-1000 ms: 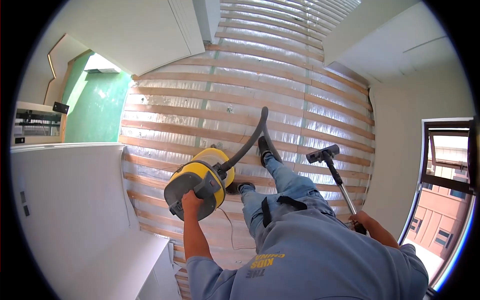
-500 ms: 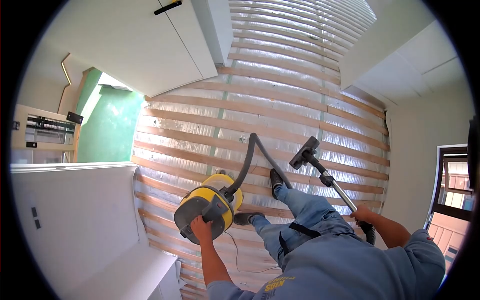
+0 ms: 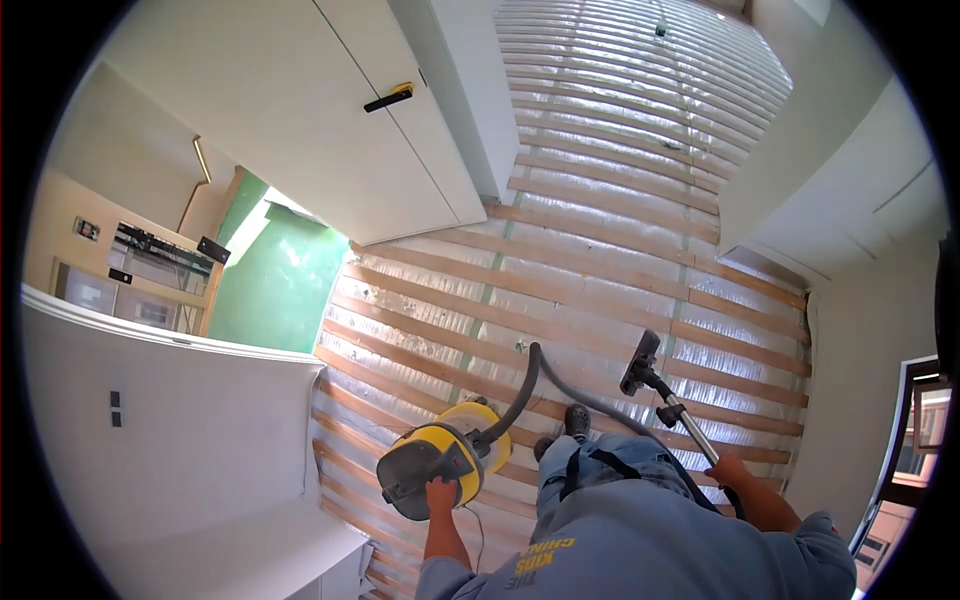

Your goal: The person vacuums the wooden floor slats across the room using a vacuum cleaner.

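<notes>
My left hand (image 3: 440,494) is closed on the top of a yellow and grey canister vacuum cleaner (image 3: 447,437), probably at its carry handle, which the hand partly hides. From the vacuum a dark hose (image 3: 527,390) rises in a bend, then runs behind my legs toward my right side. My right hand (image 3: 728,471) grips the vacuum wand (image 3: 697,437), a metal tube slanting up and left. At its far end the black floor nozzle (image 3: 641,363) is held out in front of me. A thin cord (image 3: 481,540) trails below the vacuum.
Wooden battens (image 3: 560,292) over silvery foil cover the floor. White panels (image 3: 330,130) with a black and yellow clamp (image 3: 390,97) stand upper left, beside a green floor (image 3: 283,285). A white cabinet (image 3: 830,190) stands upper right; a dark-framed window (image 3: 890,480) is at right.
My view has tilted up and shifted, so the room sits lower and further right. My feet have moved closer together. Both hands keep their hold on the vacuum and wand.
</notes>
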`<state>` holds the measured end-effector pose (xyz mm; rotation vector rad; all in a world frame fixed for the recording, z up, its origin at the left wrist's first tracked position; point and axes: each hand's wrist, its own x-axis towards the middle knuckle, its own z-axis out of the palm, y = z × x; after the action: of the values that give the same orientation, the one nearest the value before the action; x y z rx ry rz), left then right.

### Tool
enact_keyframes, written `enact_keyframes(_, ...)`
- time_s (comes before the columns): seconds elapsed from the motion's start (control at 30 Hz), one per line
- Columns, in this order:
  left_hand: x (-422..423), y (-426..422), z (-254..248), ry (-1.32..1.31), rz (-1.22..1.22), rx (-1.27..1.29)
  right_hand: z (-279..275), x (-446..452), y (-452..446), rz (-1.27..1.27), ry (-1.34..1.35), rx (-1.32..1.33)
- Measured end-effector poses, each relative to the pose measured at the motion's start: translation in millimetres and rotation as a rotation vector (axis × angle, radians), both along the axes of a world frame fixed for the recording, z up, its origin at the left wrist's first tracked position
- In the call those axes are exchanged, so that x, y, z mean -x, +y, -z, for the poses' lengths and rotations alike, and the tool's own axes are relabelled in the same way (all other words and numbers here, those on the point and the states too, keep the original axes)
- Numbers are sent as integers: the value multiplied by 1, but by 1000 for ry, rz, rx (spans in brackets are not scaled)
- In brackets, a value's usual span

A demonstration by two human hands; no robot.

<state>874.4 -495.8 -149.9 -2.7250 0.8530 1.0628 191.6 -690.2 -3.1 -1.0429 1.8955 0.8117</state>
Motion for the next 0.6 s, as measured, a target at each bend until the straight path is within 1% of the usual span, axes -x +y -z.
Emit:
enact_keyframes(0.03,-1,3,16,-5,-4,7,3,4,3,23,-17,-2)
enact_keyframes(0.07,-9,7,45,69,189,33,6,7,7,47,-31,-6)
enact_keyframes(0.1,-9,-2,48,142,382,56,9,12,10,42,-41,-24)
enact_keyframes(0.13,-2,-9,52,140,378,56,14,15,15,38,-51,-45)
enact_keyframes(0.17,11,-33,42,368,103,35,40,33,33,-44,-43,-53)
enact_keyframes(0.2,19,-66,25,594,-179,12,38,35,34,-104,-39,-49)
enact_keyframes(0.23,27,-91,10,589,-181,15,47,41,44,-85,-62,-77)
enact_keyframes(0.27,34,-114,-7,622,-67,2,55,46,49,-63,-85,-107)
enact_keyframes(0.3,32,-143,-17,651,52,-10,46,35,48,-46,-85,-117)
enact_keyframes(0.33,21,-179,-22,612,275,-5,20,11,36,-28,-85,-130)
enact_keyframes(0.37,8,-205,-24,571,497,-4,36,16,49,-142,-113,-60)
enact_keyframes(0.4,-17,-226,5,506,504,55,27,3,44,-52,-68,-124)
enact_keyframes(0.43,-26,-271,-20,403,485,58,30,-2,44,-38,-76,-140)
enact_keyframes(0.47,-42,-313,-28,347,438,138,30,-9,42,-29,-82,-155)
enact_keyframes(0.5,-58,-358,-42,287,468,258,55,-4,54,-87,-96,-223)
enact_keyframes(0.53,-73,-405,-56,275,398,325,81,2,61,-143,-110,-291)
enact_keyframes(0.57,-96,-452,-58,245,448,398,58,-13,48,-64,-171,-200)
enact_keyframes(0.6,-113,-499,-62,176,467,507,52,-28,37,-46,-164,-185)
